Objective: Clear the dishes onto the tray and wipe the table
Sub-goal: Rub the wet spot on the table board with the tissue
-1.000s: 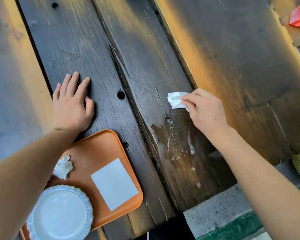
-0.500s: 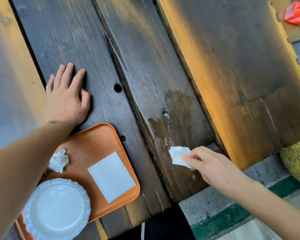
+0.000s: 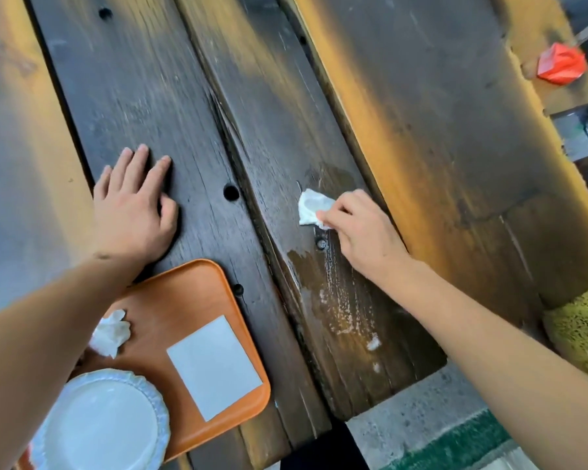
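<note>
My right hand (image 3: 360, 235) pinches a small white tissue (image 3: 311, 206) and presses it on a dark wooden table plank (image 3: 286, 113), just above a wet, streaked patch (image 3: 340, 300). Flat on the neighbouring plank rests my left hand (image 3: 133, 212), fingers spread, holding nothing. Below it lies an orange tray (image 3: 190, 286) at the table's near edge. The tray carries a white scalloped plate (image 3: 102, 425), a crumpled white napkin (image 3: 111, 332) and a flat white card (image 3: 214, 366).
Bolt holes (image 3: 231, 192) dot the planks. A red crumpled wrapper (image 3: 561, 63) lies at the far right on another wooden surface. A yellow speckled object (image 3: 577, 329) sits by the right edge. Grey concrete floor (image 3: 421, 415) shows below the table edge.
My right hand has moved with the tissue from the near edge of the plank back up past the wet patch. The left hand stays flat on the table.
</note>
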Demonstrator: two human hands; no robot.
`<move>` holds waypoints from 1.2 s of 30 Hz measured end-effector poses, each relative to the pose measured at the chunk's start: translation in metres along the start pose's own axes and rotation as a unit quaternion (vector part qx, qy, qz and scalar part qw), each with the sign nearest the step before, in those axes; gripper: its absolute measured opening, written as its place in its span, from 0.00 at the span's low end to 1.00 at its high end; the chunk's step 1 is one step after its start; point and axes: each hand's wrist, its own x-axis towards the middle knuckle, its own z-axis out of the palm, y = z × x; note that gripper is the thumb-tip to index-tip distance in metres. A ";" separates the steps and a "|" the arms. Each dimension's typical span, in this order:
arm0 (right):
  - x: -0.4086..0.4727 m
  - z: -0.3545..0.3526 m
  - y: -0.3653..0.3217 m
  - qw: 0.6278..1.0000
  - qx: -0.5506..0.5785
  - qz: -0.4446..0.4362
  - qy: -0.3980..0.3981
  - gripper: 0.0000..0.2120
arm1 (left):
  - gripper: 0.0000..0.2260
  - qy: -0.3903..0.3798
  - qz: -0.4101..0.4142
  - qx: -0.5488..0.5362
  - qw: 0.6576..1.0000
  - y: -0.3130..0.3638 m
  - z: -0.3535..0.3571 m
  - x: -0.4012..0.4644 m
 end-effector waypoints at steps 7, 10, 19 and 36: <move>-0.168 -0.003 -0.030 0.984 0.018 -0.080 -0.156 0.22 | 0.28 -0.016 0.004 0.000 1.000 0.001 -0.004 0.001; -0.160 -0.013 -0.025 0.984 0.000 -0.102 -0.144 0.17 | 0.27 -0.012 0.005 0.002 1.000 0.001 -0.003 0.002; 0.070 0.003 0.028 0.996 0.001 0.052 0.073 0.08 | 0.27 0.001 0.001 0.005 1.000 -0.002 0.001 0.002; -0.154 0.010 -0.024 0.992 0.006 -0.112 -0.049 0.16 | 0.27 -0.003 -0.004 0.005 1.000 0.001 -0.001 0.001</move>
